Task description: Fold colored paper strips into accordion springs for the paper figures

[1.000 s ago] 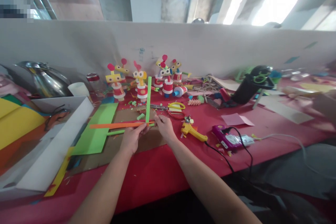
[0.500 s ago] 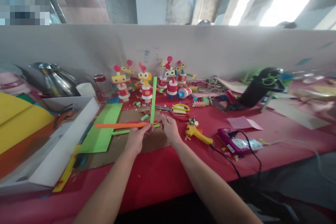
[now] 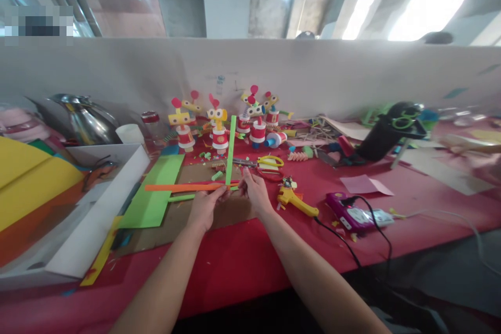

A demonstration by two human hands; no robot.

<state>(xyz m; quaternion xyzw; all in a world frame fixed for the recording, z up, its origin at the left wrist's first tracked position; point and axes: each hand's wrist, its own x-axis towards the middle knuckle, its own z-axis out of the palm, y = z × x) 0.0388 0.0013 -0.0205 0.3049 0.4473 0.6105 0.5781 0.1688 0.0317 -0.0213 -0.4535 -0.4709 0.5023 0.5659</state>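
My left hand (image 3: 205,206) pinches two paper strips where they cross at a right angle. The orange paper strip (image 3: 176,187) runs out to the left, and the green paper strip (image 3: 231,148) stands up away from me. Close on the right, my right hand (image 3: 253,190) is closed, with thumb and fingertips at the short right end of the strips. Its fingers partly hide that end. Below the strips lies a brown cardboard sheet (image 3: 219,214) with a wide green paper sheet (image 3: 152,193) overlapping its left side.
Several red-and-white paper-cup figures (image 3: 219,140) stand behind the hands. Scissors (image 3: 270,160) and a yellow glue gun (image 3: 297,202) lie to the right, beside a purple power strip (image 3: 348,214). A white box (image 3: 97,214), a steel jug (image 3: 86,120) and a black holder (image 3: 376,138) flank the red table.
Both hands keep almost the same pose around the strips. The right fingers have shifted very slightly, and the whole view has moved a little.
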